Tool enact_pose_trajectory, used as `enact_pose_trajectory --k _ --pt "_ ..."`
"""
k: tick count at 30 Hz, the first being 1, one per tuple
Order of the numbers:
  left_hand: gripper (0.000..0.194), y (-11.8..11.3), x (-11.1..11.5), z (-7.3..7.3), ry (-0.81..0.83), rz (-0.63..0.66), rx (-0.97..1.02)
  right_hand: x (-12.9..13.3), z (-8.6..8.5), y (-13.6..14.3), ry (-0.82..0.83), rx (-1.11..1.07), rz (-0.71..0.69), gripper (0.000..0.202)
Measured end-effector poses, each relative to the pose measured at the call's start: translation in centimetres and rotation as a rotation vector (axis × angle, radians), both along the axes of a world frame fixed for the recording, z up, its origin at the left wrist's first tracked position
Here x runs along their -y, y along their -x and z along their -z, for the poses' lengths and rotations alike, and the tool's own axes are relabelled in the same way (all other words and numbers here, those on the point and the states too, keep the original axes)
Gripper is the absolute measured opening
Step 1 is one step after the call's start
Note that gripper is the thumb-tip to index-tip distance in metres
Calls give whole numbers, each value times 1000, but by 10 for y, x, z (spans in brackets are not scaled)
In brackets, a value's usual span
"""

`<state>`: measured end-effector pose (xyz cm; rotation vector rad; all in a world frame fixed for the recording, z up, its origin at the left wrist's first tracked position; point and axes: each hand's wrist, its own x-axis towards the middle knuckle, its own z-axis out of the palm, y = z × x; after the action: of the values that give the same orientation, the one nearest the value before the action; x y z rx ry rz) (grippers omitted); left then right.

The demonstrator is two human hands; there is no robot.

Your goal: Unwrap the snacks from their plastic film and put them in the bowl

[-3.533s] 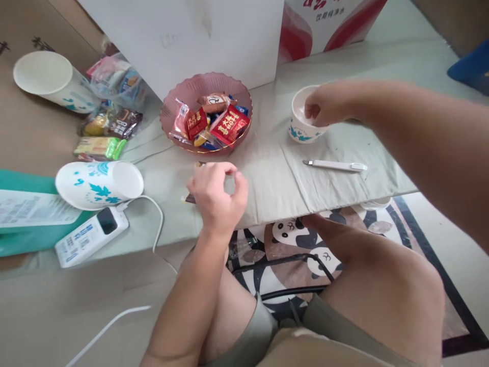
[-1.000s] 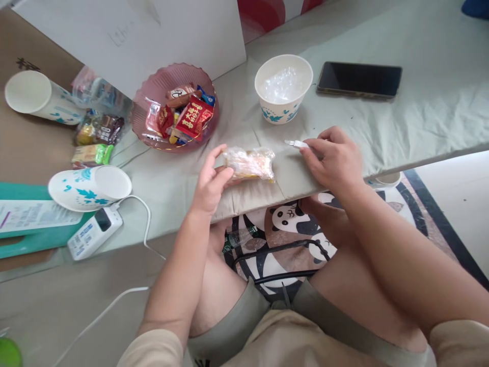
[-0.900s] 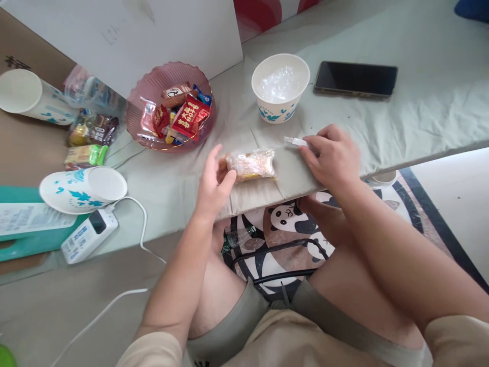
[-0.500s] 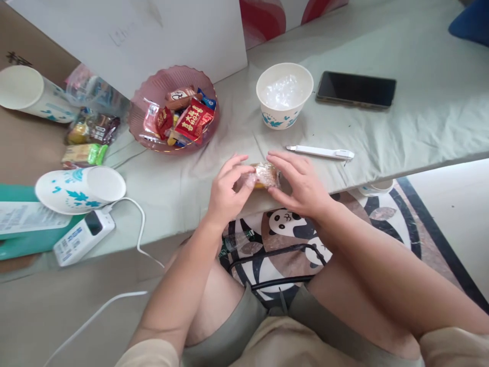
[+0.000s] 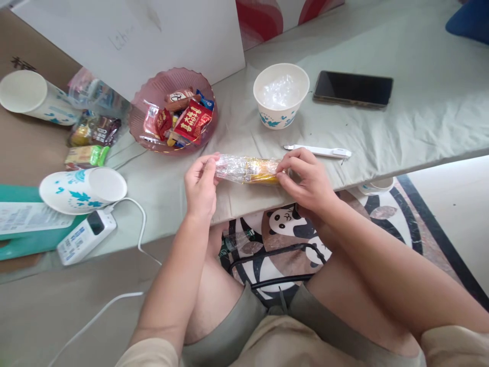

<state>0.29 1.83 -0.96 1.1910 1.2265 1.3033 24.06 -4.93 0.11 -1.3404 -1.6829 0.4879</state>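
Between my hands, just above the cloth near the table's front edge, is a clear plastic wrapper (image 5: 233, 168) with a yellow-and-gold packed item (image 5: 262, 169) at its right part. My left hand (image 5: 201, 183) pinches the wrapper's left end, fingers closed. At the other end, my right hand (image 5: 305, 176) has thumb and fingers closed on the yellow item's right end. What exactly is inside cannot be made out. Right behind my right hand lies a white pen-like cutter (image 5: 324, 151). A paper bowl (image 5: 280, 109) holding crumpled clear plastic stands farther back.
A pink glass bowl (image 5: 137, 120) of wrapped snacks stands left of centre. A black phone (image 5: 353, 89) lies at the back right. Paper cups (image 5: 82, 191), a white power bank (image 5: 86, 237) with a cable and bagged snacks (image 5: 93, 130) are on the left. A white box (image 5: 183, 35) stands behind.
My left hand has moved left, drawing the clear wrapper out lengthwise, so more of it and the yellow item show. My right hand has stayed near its place, its fingers now closed in.
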Motion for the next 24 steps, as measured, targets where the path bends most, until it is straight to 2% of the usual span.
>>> enact_pose_trajectory --k 6,11,12,15,19,21,24 --pt "26 4 -2 -1 -5 -41 -40 -1 -5 -1 15 -89 176 9" --pt "15 17 -8 1 5 -88 -97 -3 2 -13 121 -155 388 2" --pt "15 21 -10 1 6 -97 -131 -3 4 -15 134 -149 397 9" --pt "18 33 -14 2 5 -154 -276 -4 11 -19 138 -36 390 35" --pt "14 41 -15 -3 -29 -228 -428 -5 15 -20 86 232 441 40" --pt "13 37 -11 -7 -116 -151 -430 -5 13 -19 15 299 440 43" --pt "28 27 -4 -11 -228 127 -514 -5 9 -14 -64 318 358 48"
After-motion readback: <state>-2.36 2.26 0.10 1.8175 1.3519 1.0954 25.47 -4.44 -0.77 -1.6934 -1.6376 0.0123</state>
